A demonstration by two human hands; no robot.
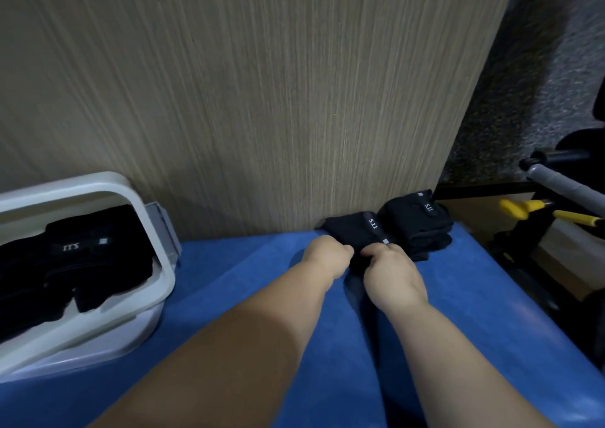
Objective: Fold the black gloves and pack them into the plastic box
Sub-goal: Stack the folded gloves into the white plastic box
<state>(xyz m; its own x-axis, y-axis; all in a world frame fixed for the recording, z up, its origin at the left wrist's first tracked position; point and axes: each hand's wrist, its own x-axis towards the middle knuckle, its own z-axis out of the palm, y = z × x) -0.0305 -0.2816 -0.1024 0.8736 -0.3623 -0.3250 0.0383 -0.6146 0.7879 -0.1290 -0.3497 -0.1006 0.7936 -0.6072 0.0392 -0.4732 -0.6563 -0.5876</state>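
Plastic box [157, 231]: sat at 9 o'clock on the blue surface [229, 280]; its left side was cut off by the frame edge.
Packed gloves [82, 257]: black, lay inside the box; a white logo showed, but the pieces merged too much to count.
Left hand [324, 257]: fingers curled, pinching the held glove's left near edge; fingertips hidden.
Black glove [350, 228]: folded, at 12 o'clock from both hands, against the wooden panel [262, 100]; its near part was hidden behind the hands.
Right hand [393, 270]: fingers curled over the glove's near right edge, gripping it.
Second stack [415, 221]: black gloves at 3 o'clock of the held one, just beside it.
Yellow handles [520, 210]: at 3 o'clock off the surface, blurred.
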